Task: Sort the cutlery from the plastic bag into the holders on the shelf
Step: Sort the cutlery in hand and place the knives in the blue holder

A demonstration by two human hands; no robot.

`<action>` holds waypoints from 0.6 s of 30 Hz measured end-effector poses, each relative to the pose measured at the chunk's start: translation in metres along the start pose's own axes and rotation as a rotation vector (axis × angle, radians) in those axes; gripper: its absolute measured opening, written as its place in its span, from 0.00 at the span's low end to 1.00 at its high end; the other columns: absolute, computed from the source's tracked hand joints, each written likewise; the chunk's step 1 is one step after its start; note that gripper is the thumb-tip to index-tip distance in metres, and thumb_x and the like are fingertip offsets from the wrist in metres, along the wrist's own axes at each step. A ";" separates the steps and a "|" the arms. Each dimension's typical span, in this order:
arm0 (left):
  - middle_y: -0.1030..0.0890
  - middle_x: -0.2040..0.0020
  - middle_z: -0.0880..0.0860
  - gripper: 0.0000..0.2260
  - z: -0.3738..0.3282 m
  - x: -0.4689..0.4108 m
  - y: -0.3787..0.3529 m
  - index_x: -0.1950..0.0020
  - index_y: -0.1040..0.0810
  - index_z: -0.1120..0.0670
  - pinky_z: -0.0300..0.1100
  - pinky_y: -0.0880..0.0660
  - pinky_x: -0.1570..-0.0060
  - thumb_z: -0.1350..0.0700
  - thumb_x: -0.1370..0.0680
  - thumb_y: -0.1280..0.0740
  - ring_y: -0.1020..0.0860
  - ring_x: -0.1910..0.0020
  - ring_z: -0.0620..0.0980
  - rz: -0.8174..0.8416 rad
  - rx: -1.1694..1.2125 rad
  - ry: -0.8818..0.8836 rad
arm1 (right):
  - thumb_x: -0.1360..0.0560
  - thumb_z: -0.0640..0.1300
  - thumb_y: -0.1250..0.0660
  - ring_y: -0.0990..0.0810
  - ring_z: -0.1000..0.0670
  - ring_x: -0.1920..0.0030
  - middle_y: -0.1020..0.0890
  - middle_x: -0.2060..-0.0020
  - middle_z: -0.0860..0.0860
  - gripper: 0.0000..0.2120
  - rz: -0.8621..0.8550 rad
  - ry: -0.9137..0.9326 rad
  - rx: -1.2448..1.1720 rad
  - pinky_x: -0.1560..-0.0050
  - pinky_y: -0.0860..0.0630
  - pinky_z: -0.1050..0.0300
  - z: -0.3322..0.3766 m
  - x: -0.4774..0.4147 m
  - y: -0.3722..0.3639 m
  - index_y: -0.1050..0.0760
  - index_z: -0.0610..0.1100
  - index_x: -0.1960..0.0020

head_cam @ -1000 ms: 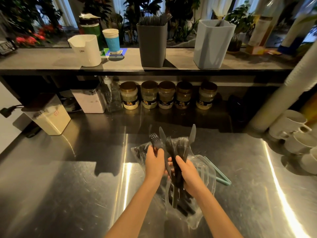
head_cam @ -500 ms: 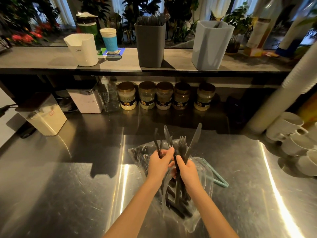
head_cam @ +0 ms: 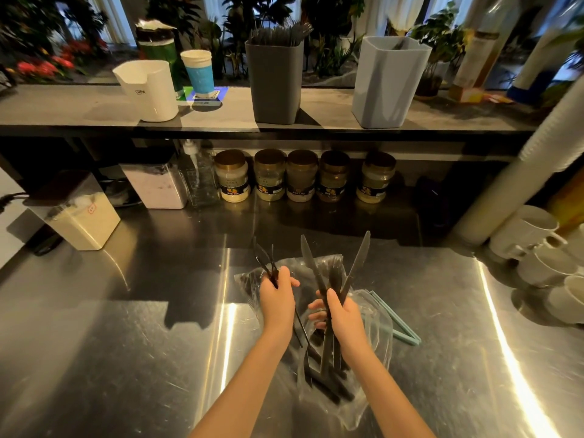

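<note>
Hands parted: the black cutlery (head_cam: 328, 387) was split into two bunches.
The left hand (head_cam: 278, 298) had drawn away gripping a few thin pieces (head_cam: 264, 262); the right hand (head_cam: 344, 317) clasped knives (head_cam: 308, 257) upright, with the plastic bag (head_cam: 376, 327) under both. Sorting by kind looked underway, the grey holder (head_cam: 275, 83) well beyond them. A white container (head_cam: 148, 90), far up-left of the left hand, read roughly "CRBW".

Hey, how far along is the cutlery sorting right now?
Done: the dark grey holder is packed with black cutlery; the pale blue holder shows at least one piece. In hand: the left hand grips a few pieces, the right hand a bunch with two knives. Left: more cutlery lies in the plastic bag.
</note>
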State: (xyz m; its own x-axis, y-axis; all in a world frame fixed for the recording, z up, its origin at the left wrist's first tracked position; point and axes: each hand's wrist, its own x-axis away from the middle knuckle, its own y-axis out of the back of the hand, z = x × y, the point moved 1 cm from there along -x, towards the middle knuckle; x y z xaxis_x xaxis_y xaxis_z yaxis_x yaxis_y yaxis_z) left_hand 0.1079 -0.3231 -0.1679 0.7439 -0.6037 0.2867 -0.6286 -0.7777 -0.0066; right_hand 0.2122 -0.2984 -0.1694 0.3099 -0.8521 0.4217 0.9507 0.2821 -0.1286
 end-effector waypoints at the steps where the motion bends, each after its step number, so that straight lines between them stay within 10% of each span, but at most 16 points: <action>1: 0.29 0.68 0.50 0.11 0.000 -0.001 0.001 0.59 0.27 0.55 0.40 0.32 0.65 0.52 0.20 0.39 0.31 0.69 0.46 0.012 0.013 -0.008 | 0.18 0.43 0.46 0.24 0.55 0.73 0.21 0.67 0.47 0.11 -0.008 0.006 0.012 0.70 0.27 0.63 -0.001 -0.001 0.001 0.26 0.41 0.50; 15: 0.18 0.57 0.48 0.10 -0.004 0.009 -0.011 0.54 0.23 0.51 0.34 0.26 0.57 0.54 0.30 0.25 0.20 0.55 0.44 0.321 -0.159 -0.040 | 0.18 0.44 0.46 0.27 0.56 0.39 0.25 0.42 0.54 0.18 0.210 0.007 0.301 0.42 0.30 0.62 -0.006 0.000 0.004 0.38 0.48 0.28; 18: 0.18 0.56 0.52 0.09 -0.001 0.009 -0.011 0.53 0.22 0.54 0.38 0.24 0.54 0.54 0.29 0.26 0.20 0.53 0.48 0.339 -0.141 -0.048 | 0.18 0.45 0.44 0.25 0.59 0.46 0.23 0.46 0.57 0.17 0.227 0.002 0.243 0.47 0.28 0.65 -0.007 0.000 0.003 0.35 0.49 0.29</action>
State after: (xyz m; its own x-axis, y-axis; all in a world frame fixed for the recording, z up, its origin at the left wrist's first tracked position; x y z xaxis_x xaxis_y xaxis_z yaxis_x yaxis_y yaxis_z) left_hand 0.1208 -0.3200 -0.1642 0.4958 -0.8329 0.2459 -0.8636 -0.5026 0.0392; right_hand 0.2153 -0.3011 -0.1762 0.5137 -0.7562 0.4053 0.8274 0.5616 -0.0009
